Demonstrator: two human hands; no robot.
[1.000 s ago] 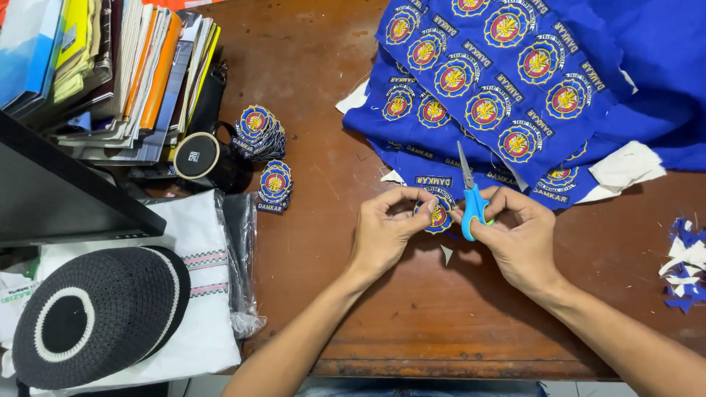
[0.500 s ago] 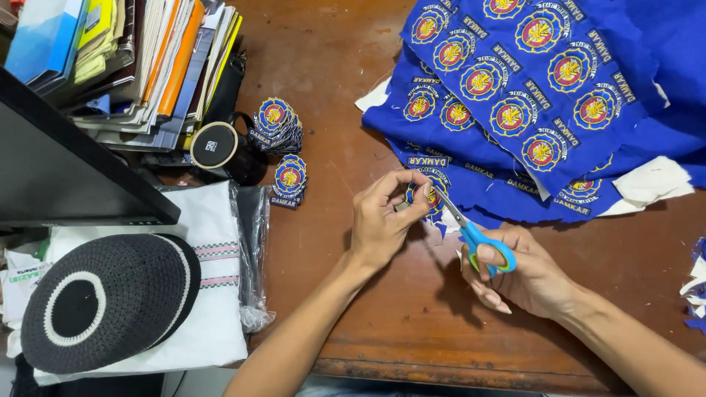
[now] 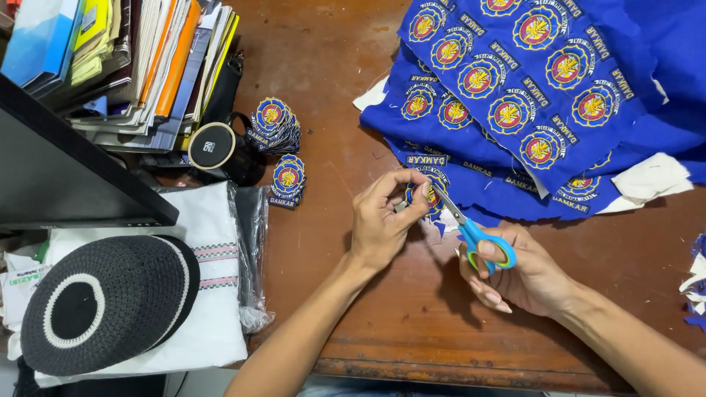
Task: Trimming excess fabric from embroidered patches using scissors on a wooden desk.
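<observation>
My left hand (image 3: 382, 220) pinches the round patch (image 3: 425, 194); my right hand (image 3: 518, 272) grips scissors (image 3: 471, 231), now swung diagonal, blades seemingly into its edge.

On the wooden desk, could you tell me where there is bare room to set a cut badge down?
Bare desk lies between the book pile and the blue badge cloth, and along the front edge between both forearms. The left side is crowded: badge stacks, folded white cloth, knitted cap.
</observation>
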